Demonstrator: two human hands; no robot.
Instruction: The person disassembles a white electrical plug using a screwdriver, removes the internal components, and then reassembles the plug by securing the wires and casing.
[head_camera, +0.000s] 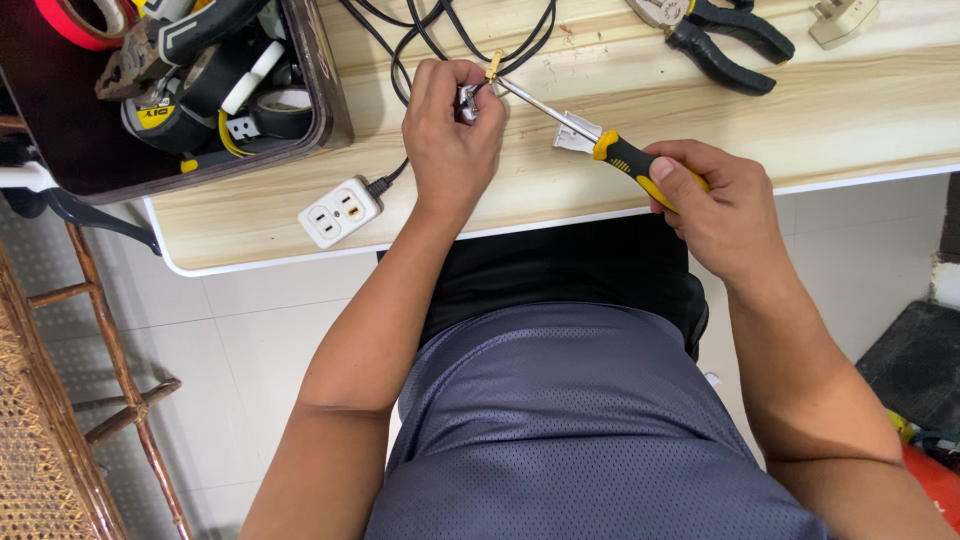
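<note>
Basically, the slip risk was the main worry: the screwdriver (600, 148) tip sat on a very small plug part (470, 100) pinched in the left hand (450, 130), so if the blade had cammed out of the screw it would likely have jabbed the fingers (468, 75) curled right next to it. Cause would be too much push with the shaft angled rather than square to the screw. Second risk, in my view: the brass prong (494, 66) sticking up from the part could bend or pull out, since the grip covered only the body. The black cord (420, 40) looped behind could also tug the part off line. Left hand was closed tight around the part, held just above the wooden tabletop (850, 110) near its middle, wrist straight, forearm coming up from the lap. Right hand (710, 205) was wrapped shut on the yellow-and-black handle, near the table's front edge, shaft pointing up-left toward the part. White socket block (340, 212) lay at the edge, left of the left wrist; pliers (735, 40) well apart at the back.
</note>
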